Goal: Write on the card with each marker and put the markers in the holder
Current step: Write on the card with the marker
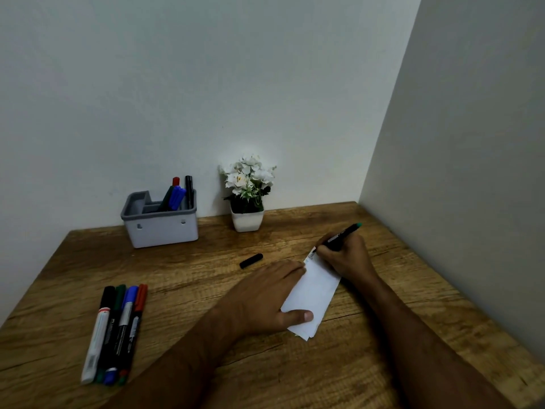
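Note:
A white card (312, 290) lies on the wooden table (188, 278), right of centre. My left hand (265, 296) rests flat on its left edge, thumb pressing the near corner. My right hand (343, 256) grips a black marker with a green end (343, 233), its tip touching the card's far end, where some marks show. A black cap (251, 260) lies loose on the table beside the card. Several capped markers (118, 332) lie in a row at the near left. The grey holder (160, 222) at the back left has several markers standing in it.
A small pot of white flowers (247, 196) stands against the back wall, right of the holder. Walls close the table at the back and on the right. The table's left edge runs diagonally at the left.

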Motion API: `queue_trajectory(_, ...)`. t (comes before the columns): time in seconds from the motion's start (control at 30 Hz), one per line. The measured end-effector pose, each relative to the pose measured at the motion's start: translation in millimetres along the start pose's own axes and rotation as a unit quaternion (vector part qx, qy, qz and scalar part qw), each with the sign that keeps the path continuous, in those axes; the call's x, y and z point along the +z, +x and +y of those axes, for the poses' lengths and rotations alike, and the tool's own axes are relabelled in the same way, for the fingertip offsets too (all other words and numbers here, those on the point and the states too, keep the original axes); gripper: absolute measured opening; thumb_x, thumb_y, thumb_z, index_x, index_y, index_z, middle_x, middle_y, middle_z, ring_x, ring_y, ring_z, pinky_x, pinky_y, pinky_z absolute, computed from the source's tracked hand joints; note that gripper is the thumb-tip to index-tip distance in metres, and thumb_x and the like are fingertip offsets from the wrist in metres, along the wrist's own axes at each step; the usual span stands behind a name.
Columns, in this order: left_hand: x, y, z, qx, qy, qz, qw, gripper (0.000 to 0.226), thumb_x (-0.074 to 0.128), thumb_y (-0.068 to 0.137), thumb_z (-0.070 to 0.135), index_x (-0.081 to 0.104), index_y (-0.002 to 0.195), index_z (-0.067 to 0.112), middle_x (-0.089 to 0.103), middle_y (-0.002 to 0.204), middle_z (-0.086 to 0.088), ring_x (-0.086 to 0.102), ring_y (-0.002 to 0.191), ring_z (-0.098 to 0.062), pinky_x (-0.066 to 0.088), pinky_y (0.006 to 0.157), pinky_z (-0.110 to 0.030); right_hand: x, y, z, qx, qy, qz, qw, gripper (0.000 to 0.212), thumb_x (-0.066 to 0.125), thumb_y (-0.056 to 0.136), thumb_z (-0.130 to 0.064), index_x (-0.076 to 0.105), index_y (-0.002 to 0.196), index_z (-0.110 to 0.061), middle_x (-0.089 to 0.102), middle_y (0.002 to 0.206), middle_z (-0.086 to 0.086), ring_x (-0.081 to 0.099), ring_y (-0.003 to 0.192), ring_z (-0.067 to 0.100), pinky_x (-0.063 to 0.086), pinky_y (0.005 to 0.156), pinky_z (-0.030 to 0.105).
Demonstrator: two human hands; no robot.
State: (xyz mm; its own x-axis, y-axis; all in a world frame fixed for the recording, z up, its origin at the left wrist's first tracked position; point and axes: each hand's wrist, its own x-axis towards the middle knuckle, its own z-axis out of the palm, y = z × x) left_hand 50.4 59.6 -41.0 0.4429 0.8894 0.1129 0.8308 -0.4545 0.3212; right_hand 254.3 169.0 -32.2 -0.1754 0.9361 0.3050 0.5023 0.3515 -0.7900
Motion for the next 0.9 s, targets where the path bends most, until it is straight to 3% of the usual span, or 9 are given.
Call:
queue_trajectory(0.27,-0.2,-0.8,0.7,-0.008,-0.001,0.009,1.0,0.084,0.039,0.09,0.071,0.016,0.158,0.027,0.014,0.164,0.01,0.014,0.148,-0.004,0.015,0.121,-0.03,-0.4,-0.7,-1.6,0.026,0.046,0.047,0.998,0.008,0.073,0.087,-0.002,0.078,0.084,-0.007,0.076,0.077,0.004,0.072,0.068,0.007,0.053,0.056,0.013)
queue_trajectory(0.43,-3.1,-2.0,2.3,-0.019,-0.001,0.073,0.997,0.069,0.037,0.097,0.062,0.026,0.155,0.026,0.025,0.16,0.012,0.022,0.143,-0.001,0.015,0.116,-0.019,-1.7,-2.5,-6.5,0.038,0.069,0.048,0.996,0.01,0.072,0.09,-0.004,0.078,0.085,-0.011,0.076,0.076,0.002,0.071,0.064,0.004,0.054,0.055,0.015)
queue_trajectory(0.53,-9.0,-2.7,5.9,-0.029,-0.018,0.108,0.994,0.059,0.036,0.101,0.055,0.032,0.152,0.026,0.031,0.157,0.012,0.025,0.141,-0.001,0.015,0.113,-0.016,-5.7,-4.3,-15.3,0.024,0.092,0.052,0.994,0.009,0.072,0.091,-0.005,0.078,0.085,-0.011,0.075,0.07,0.005,0.071,0.06,0.011,0.057,0.056,0.021)
queue_trajectory(0.67,-18.3,-3.8,1.3,-0.049,-0.037,0.134,0.989,0.054,0.039,0.101,0.051,0.037,0.15,0.028,0.033,0.156,0.011,0.025,0.141,-0.002,0.018,0.107,-0.016,-12.0,-5.9,-27.9,0.009,0.12,0.049,0.992,0.01,0.071,0.089,-0.001,0.077,0.082,-0.004,0.073,0.067,0.016,0.067,0.055,0.018,0.056,0.055,0.028)
queue_trajectory(0.77,-24.0,-2.0,-10.3,-0.078,-0.054,0.167,0.981,0.052,0.046,0.101,0.045,0.042,0.148,0.024,0.039,0.151,0.01,0.031,0.14,-0.004,0.024,0.107,-0.017,-13.7,-6.6,-33.7,0.011,0.119,0.049,0.992,0.011,0.071,0.088,0.001,0.078,0.08,-0.002,0.072,0.063,0.012,0.066,0.051,0.016,0.055,0.053,0.028)
queue_trajectory(0.9,-26.1,5.0,-30.3,-0.123,0.01,0.191,0.974,0.048,0.054,0.098,0.028,0.046,0.145,0.018,0.048,0.144,0.005,0.04,0.134,-0.009,0.026,0.105,-0.015,-15.3,-10.8,-39.6,0.015,0.119,0.045,0.992,0.01,0.072,0.088,0.0,0.079,0.082,-0.004,0.073,0.064,0.008,0.066,0.051,0.012,0.054,0.051,0.023)
